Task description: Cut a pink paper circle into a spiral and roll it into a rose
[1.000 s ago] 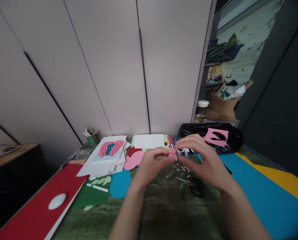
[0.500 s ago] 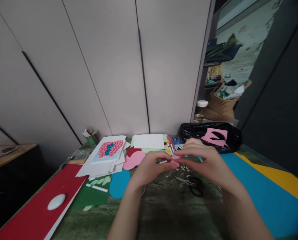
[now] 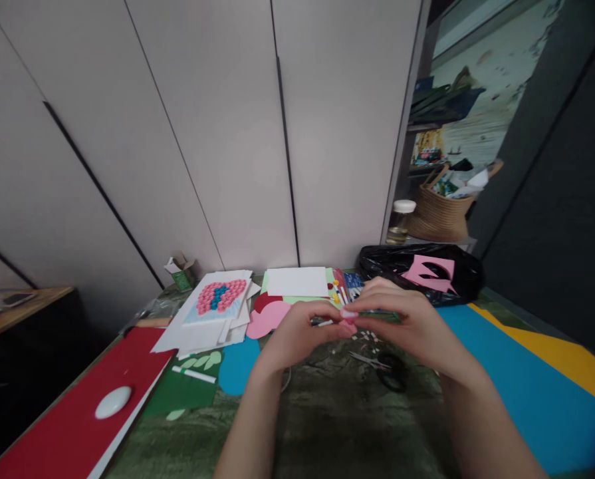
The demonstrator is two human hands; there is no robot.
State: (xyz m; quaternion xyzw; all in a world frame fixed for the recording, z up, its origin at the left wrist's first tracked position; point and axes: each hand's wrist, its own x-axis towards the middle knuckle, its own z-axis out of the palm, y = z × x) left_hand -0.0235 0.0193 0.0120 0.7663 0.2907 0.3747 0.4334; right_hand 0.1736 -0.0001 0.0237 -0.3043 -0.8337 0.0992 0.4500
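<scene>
Between the fingertips of both hands is a small pink paper piece [image 3: 348, 323], curled or folded; its exact shape is partly hidden by fingers. My left hand [image 3: 304, 331] pinches it from the left, thumb below and index finger above. From the other side my right hand [image 3: 401, 307] grips it with thumb and fingertips. Both hands are raised above the table. Under the right hand lie scissors [image 3: 371, 361] with black handles, half open, and tiny paper scraps [image 3: 369, 340]. Left of my left hand are pink paper shapes [image 3: 264, 319] and a blue paper shape [image 3: 237, 367].
A picture covered in pink and blue paper balls [image 3: 221, 296] rests on white sheets at left. Nearer are green paper [image 3: 187, 396], a glue-like white tube [image 3: 194, 374], and a white mouse [image 3: 113, 402] on red card [image 3: 68, 426]. Blue card [image 3: 511, 392] and a black bag [image 3: 469, 274] are right.
Both hands keep their pinch on the pink paper piece, which has shifted very slightly to the left. The right fingers have moved a little; the rest looks the same.
</scene>
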